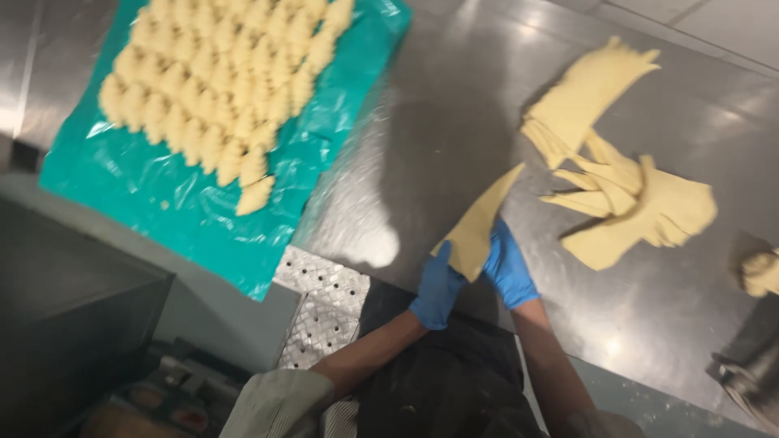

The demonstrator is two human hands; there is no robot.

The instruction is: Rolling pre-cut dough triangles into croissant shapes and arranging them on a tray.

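Observation:
Both my hands wear blue gloves. My left hand (437, 288) and my right hand (509, 266) together grip the wide end of a long pale dough triangle (480, 221) that points away over the steel table (438, 138). More cut dough triangles (617, 191) lie in a loose pile to the right of it. Several rolled dough pieces (219, 89) sit in close rows on a teal plastic sheet (162, 203) at the left.
A perforated metal tray (323, 304) lies at the table's near edge, beside my left forearm. Another dough lump (763, 272) sits at the far right edge. A dark bin or counter (73, 316) stands at the lower left.

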